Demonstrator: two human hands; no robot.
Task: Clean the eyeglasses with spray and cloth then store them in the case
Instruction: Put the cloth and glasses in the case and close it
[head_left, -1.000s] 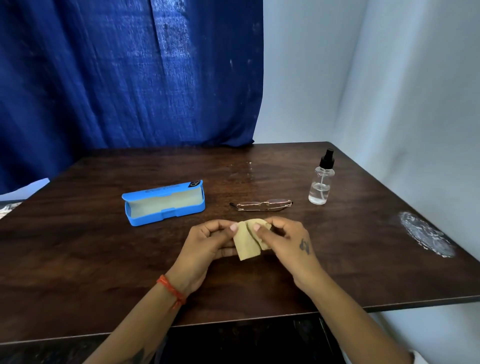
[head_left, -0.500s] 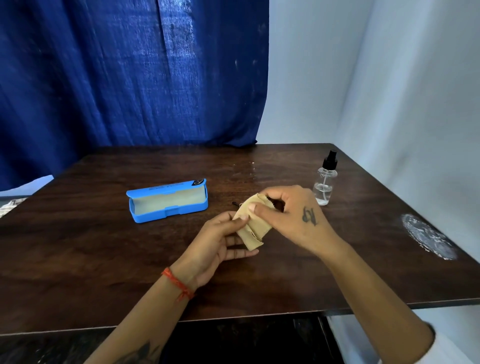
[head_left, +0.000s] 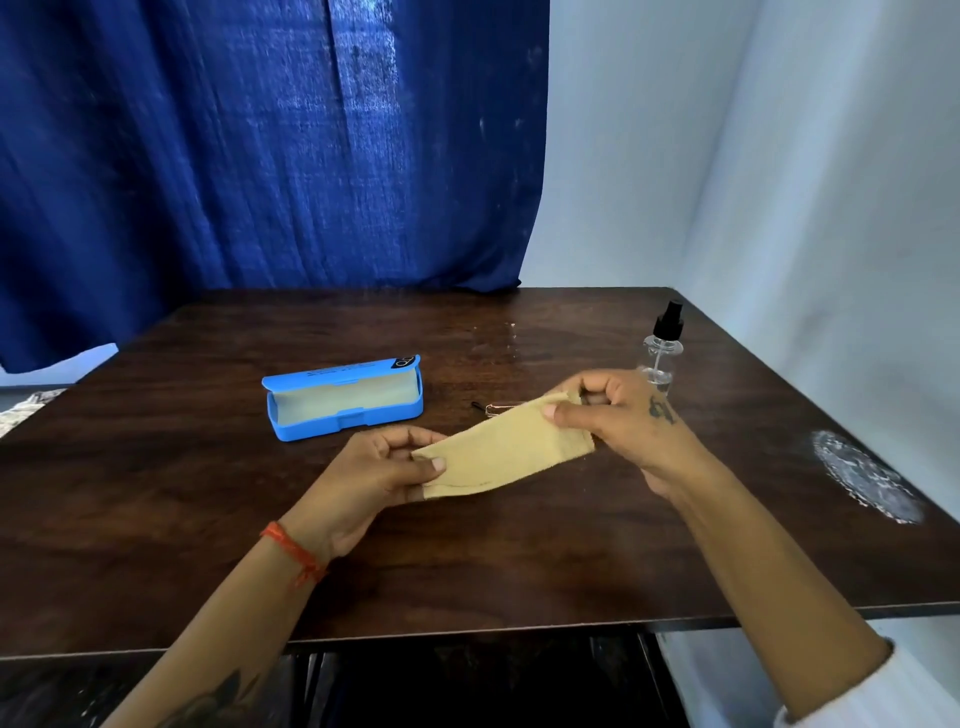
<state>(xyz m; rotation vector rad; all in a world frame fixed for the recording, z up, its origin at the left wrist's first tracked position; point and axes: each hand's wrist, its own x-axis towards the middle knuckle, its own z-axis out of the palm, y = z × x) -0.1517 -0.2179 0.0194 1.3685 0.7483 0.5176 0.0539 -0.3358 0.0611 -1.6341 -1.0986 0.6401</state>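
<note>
1. Cloth (head_left: 501, 451): tan cleaning cloth, stretched out between both hands above the dark wooden table (head_left: 208, 519), slanting up from lower left to upper right.
2. Left hand (head_left: 363, 480): thumb and fingers pinched on the cloth's lower left end; red thread band (head_left: 293, 552) at the wrist.
3. Right hand (head_left: 623, 415): thumb and curled fingers pinched on the cloth's upper right end; small tattoo on the back of the hand.
4. Eyeglasses (head_left: 496, 407): lying on the table behind the cloth, mostly hidden; only a dark temple tip and a bit of thin frame show.
5. Blue case (head_left: 343, 397): open, pale lining visible, on the table left of the eyeglasses, apart from them.
6. Spray bottle (head_left: 661, 345): clear with black pump top, upright, just behind the right hand; lower part hidden by the knuckles.
7. White scuffed patch (head_left: 865, 475) near the table's right edge.
</note>
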